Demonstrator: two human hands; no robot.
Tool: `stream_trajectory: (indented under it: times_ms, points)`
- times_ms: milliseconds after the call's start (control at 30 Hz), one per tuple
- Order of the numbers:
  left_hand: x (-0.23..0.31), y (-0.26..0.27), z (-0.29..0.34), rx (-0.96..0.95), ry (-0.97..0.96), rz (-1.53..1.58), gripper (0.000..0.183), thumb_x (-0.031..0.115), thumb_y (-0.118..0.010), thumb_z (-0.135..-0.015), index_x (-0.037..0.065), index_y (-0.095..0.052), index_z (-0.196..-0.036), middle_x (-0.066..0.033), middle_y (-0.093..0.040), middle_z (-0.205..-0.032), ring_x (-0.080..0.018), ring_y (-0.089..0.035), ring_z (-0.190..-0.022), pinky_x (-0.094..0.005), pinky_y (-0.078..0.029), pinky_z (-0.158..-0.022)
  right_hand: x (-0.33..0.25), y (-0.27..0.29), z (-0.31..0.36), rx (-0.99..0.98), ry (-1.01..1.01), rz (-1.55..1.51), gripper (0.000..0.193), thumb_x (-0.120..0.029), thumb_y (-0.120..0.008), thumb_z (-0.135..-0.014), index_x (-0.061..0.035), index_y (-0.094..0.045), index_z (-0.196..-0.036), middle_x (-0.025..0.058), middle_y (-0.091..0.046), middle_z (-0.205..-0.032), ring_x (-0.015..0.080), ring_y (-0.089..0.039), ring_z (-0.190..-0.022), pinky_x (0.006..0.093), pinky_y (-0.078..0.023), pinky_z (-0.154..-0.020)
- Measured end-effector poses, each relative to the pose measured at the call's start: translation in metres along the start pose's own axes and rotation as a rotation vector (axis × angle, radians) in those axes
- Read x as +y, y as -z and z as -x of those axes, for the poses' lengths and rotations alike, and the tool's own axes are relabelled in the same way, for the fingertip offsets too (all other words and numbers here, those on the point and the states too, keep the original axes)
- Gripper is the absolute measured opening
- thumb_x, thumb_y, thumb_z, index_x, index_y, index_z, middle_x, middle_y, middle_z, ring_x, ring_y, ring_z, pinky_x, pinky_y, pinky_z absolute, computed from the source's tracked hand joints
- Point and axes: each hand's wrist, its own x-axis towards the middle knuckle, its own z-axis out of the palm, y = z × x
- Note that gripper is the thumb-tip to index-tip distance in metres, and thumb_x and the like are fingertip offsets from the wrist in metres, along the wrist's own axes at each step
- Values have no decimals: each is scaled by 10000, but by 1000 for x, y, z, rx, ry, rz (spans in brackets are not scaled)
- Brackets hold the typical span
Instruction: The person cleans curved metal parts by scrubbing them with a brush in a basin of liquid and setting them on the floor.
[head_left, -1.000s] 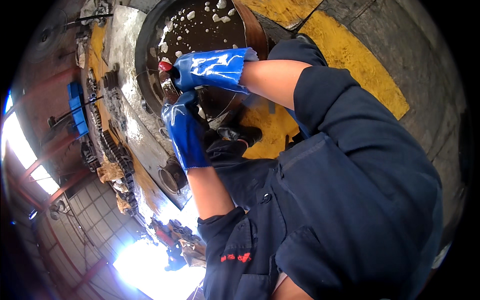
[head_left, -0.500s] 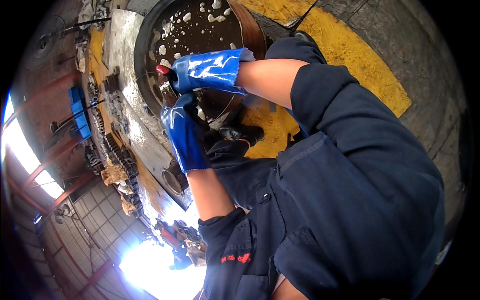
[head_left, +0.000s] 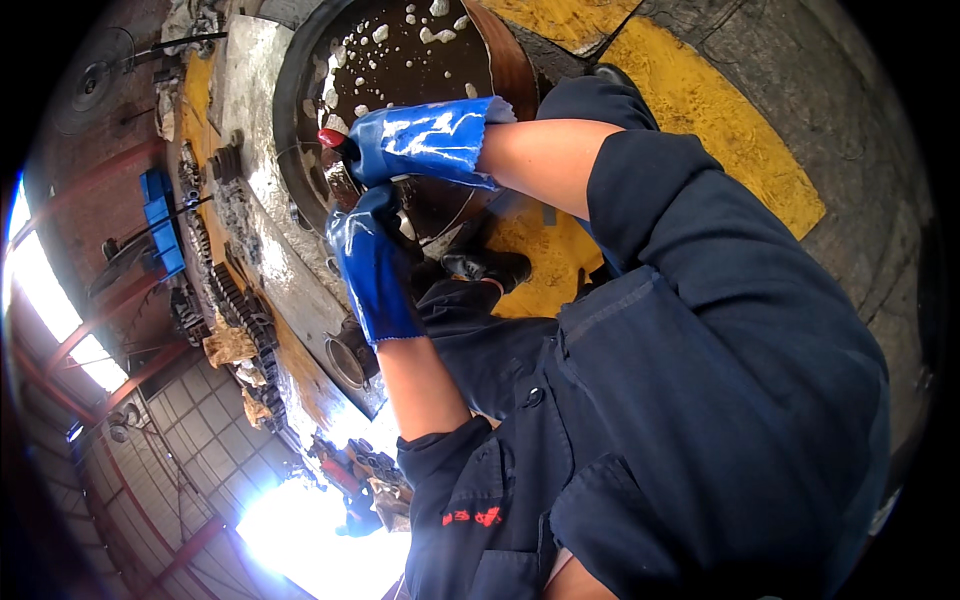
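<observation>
Both my hands wear shiny blue rubber gloves and meet at the near-left rim of a round metal drum (head_left: 507,62) of dark brown liquid with pale foam. In my right hand (head_left: 375,145), closed, is a black handle with a red end (head_left: 331,138); the rest of that tool is hidden by the glove. My left hand (head_left: 365,225), just below, has its fingers closed by a brownish metal part (head_left: 341,186), which it seems to grip. The gloves hide most of this part, so its kind cannot be told.
A metal-topped bench (head_left: 255,110) runs along the left, with greasy chains or toothed parts (head_left: 235,295), a blue tray (head_left: 161,222) and a metal ring-shaped piece (head_left: 345,362). Yellow floor plates (head_left: 700,130) lie at the right. A black shoe (head_left: 488,266) shows below the drum.
The view has shifted slightly. Both hands keep nearly the same pose, and a little more of the metal part shows between the gloves.
</observation>
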Motion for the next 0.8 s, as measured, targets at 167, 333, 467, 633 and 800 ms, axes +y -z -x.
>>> stream_trajectory:
  times_ms: [167, 333, 467, 633, 800]
  points:
    - [-5, 2, -3, 20, 31, 14, 202, 168, -726, -888, -24, -682, -844, -31, -585, -699, -143, -488, -625, -332, -395, -581, -7, 4, 2, -56, 14, -23, 375, -266, -715, -810, -72, -810, -1117, 212, -791, -1062, 397, -770, -993, 503, -594, -849]
    - [-33, 16, -13, -81, -137, -353, 430, 63, -873, -635, 60, -791, -1057, -143, -762, -830, -296, -714, -715, -397, -538, -649, -3, 1, -2, -39, 13, -7, 328, -309, -713, -828, -81, -815, -1040, 197, -789, -1004, 383, -766, -939, 486, -593, -833]
    - [-19, 13, -9, -145, -339, -705, 537, 64, -909, -557, 71, -788, -1080, -158, -783, -888, -307, -744, -764, -410, -558, -671, 7, -1, -2, -3, 28, -29, 309, -328, -716, -835, -86, -817, -998, 188, -789, -977, 379, -764, -912, 484, -592, -823]
    - [-30, 19, -15, -111, -81, -362, 572, 75, -920, -556, 70, -790, -1112, -157, -789, -900, -291, -750, -782, -396, -571, -689, -2, 2, 0, -35, 38, -3, 349, -298, -714, -821, -78, -814, -1072, 200, -792, -1006, 386, -770, -949, 491, -594, -822]
    - [-31, 16, -17, -154, -115, -481, 588, 78, -920, -564, 67, -792, -1138, -141, -789, -890, -269, -742, -774, -386, -573, -690, 3, 5, 4, -9, 22, -21, 358, -295, -718, -815, -73, -812, -1079, 207, -790, -1013, 390, -770, -947, 492, -594, -825]
